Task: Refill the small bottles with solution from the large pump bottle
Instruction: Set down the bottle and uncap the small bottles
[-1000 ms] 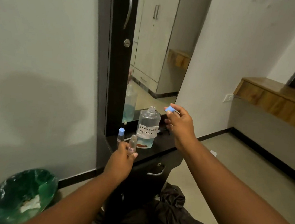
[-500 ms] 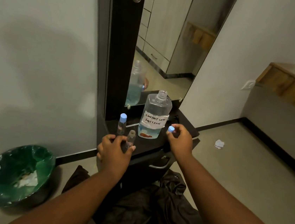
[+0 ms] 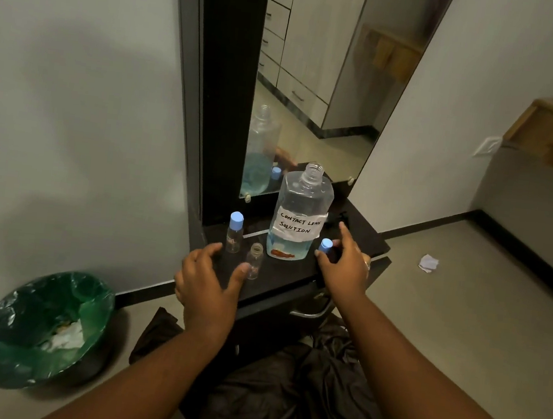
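At frame centre, a blue cap [image 3: 325, 245] is pinched by the right hand [image 3: 344, 268] beside the large bottle [image 3: 300, 217]. The open small bottle [image 3: 254, 261] is flanked by the left hand [image 3: 207, 279], fingers spread.

Green-lined bin [image 3: 37, 330], tall mirror [image 3: 318, 76], crumpled paper [image 3: 428, 263] on floor

The left hand [image 3: 207, 279] has let go of the uncapped small bottle [image 3: 254, 260].
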